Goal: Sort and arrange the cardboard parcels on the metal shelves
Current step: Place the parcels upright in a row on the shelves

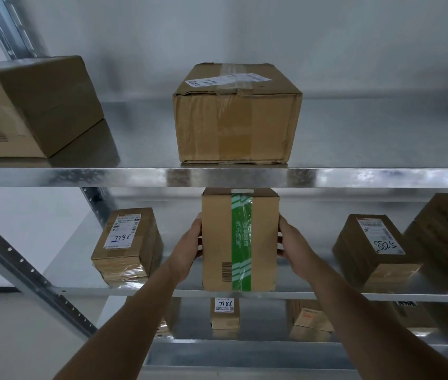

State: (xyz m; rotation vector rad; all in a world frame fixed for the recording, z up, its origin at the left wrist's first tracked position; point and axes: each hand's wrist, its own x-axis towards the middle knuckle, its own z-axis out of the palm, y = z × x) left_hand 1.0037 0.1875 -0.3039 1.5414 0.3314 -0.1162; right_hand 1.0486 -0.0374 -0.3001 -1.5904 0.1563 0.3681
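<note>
A cardboard parcel with a green tape strip [217,242] sits upright in the middle of the middle metal shelf [162,292]. My left hand [187,246] grips its left side and my right hand [294,246] grips its right side. A large taped parcel [236,119] stands on the upper shelf [80,176] just above. To the left on the middle shelf lies a small parcel labelled 7786 [127,245]; to the right lies one labelled 5288 [373,248].
A tilted parcel [33,105] rests at the upper shelf's left end. A brown parcel [447,231] sits at the far right of the middle shelf. Small parcels [224,314] stand on the lower shelf. Perforated uprights [25,270] run along the left.
</note>
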